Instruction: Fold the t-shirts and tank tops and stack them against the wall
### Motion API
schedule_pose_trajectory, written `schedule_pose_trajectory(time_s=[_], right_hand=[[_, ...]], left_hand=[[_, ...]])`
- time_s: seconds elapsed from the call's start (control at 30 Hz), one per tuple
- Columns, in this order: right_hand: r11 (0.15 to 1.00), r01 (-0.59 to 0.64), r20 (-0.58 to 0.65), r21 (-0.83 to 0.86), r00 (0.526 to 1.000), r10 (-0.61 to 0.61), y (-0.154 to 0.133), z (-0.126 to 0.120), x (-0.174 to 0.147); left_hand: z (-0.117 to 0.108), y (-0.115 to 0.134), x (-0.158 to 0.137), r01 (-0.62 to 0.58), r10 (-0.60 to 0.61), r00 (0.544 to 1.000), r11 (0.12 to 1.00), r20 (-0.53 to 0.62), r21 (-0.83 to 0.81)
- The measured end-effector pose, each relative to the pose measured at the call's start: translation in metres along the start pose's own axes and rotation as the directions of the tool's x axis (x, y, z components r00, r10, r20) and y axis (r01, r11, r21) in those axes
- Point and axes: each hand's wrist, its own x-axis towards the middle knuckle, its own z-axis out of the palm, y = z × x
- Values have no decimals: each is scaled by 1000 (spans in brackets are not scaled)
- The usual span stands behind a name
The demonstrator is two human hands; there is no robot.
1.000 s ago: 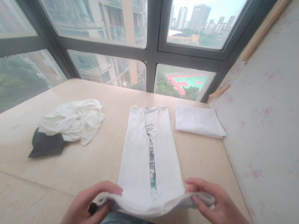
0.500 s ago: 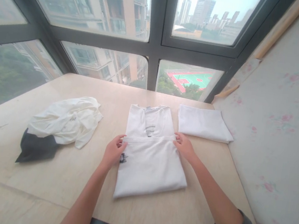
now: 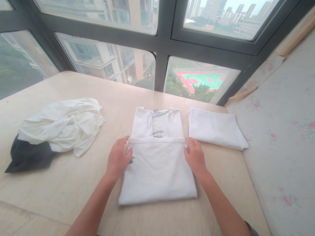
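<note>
A white T-shirt (image 3: 159,172) lies on the wooden surface with its lower part folded up over the front. Its neckline points to the window, and part of a dark print shows above the folded hem. My left hand (image 3: 119,157) rests at the shirt's left edge near the hem, thumb apart from the fingers, partly covering a small dark print. At the opposite edge, my right hand (image 3: 195,156) touches the side of the fold, its thumb and fingers also apart. Neither hand visibly grips the cloth.
Behind my right hand lies a folded white cloth (image 3: 216,128) close to the floral wall (image 3: 294,150). A crumpled off-white garment (image 3: 62,123) with a dark piece (image 3: 30,158) is at the left. Grey-framed windows (image 3: 160,72) border the far side of the wooden surface (image 3: 41,195).
The folded hem now lies flatter and straighter across the shirt. My fingers have loosened from its corners and sit along the edges. The view has shifted slightly.
</note>
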Motion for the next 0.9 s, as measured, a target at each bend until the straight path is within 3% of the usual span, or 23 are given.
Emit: schedule_pose_trajectory(time_s=[0.07, 0.13, 0.23, 0.3, 0.4, 0.5, 0.67, 0.9], right_hand=[[987, 135, -8, -81, 991, -136, -4, -7, -21], [962, 263, 52, -76, 964, -260, -13, -17, -45], [906, 421, 220, -50, 889, -401, -29, -31, -83], [881, 467, 333, -76, 845, -419, -37, -36, -105], [859, 494, 434, -137, 809, -396, -41, -39, -126], [856, 491, 450, -161, 809, -379, -38, -39, -136], [869, 485, 397, -103, 821, -411, -35, -46, -157], [871, 491, 266, 22, 837, -478, -24, -67, -208]], left_hand=[[-4, 8, -25, -84, 84, 996, 994, -5, 66], [-8, 17, -57, -248, 243, 969, 953, 53, 176], [-8, 26, -104, -552, 486, 833, 759, 263, 344], [-6, 27, -127, -639, 523, 769, 651, 369, 409], [-3, 23, -143, -655, 503, 756, 592, 419, 470], [-5, 19, -147, -662, 499, 749, 574, 436, 481], [-17, 16, -163, -686, 520, 728, 541, 447, 487], [-40, 1, -213, -713, 581, 701, 565, 414, 415]])
